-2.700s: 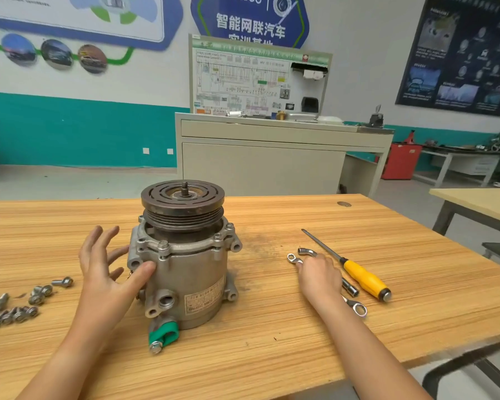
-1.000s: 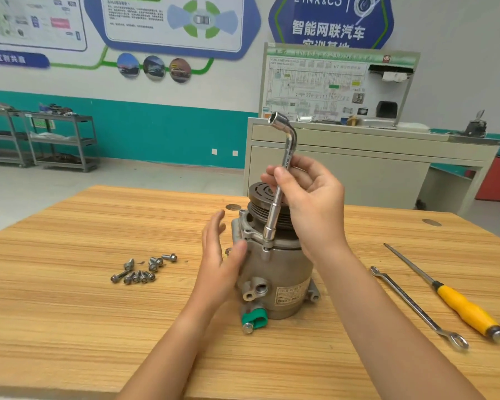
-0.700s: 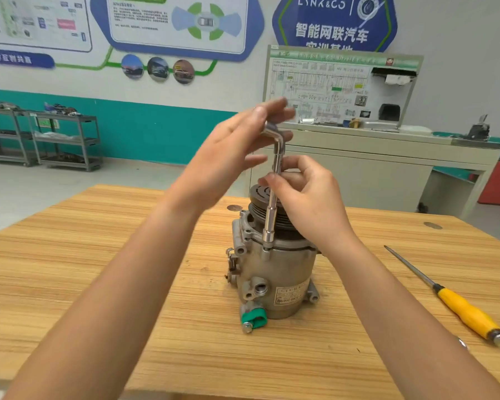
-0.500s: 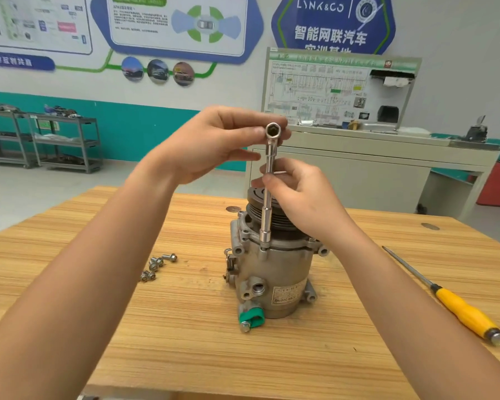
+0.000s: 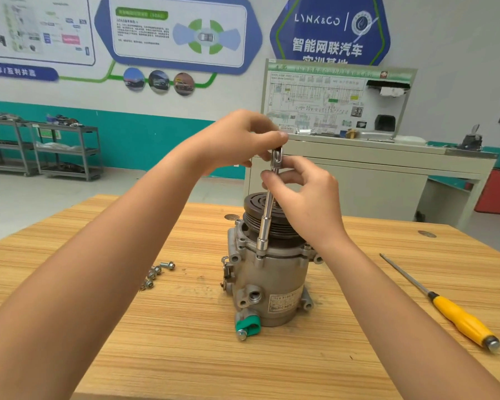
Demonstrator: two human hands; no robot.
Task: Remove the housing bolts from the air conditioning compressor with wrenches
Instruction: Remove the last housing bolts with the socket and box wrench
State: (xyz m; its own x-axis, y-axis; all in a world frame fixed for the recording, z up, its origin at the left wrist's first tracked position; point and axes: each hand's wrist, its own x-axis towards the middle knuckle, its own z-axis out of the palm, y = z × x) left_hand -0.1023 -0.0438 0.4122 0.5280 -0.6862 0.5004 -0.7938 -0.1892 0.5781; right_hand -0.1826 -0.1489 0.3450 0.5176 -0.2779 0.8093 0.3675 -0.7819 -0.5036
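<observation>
Left hand point(image 5: 237, 140): we pinch the bent top end of the socket wrench point(image 5: 267, 215) between thumb and fingers.
Right hand point(image 5: 309, 203): our fingers curl round its shaft just below.
Socket end: seated upright on a housing bolt point(image 5: 259, 257) at the compressor point(image 5: 269, 281) flange.
Compressor: stands pulley-up, mid-desk point(image 5: 185, 347).
Loose bolts point(image 5: 156, 272): near, to its left.
Screwdriver point(image 5: 459, 320): well apart, to its right.

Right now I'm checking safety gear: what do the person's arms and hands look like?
The left hand and right hand are bare: no gloves, rings or watch show. Both forearms are bare too, with no sleeve in view.
</observation>
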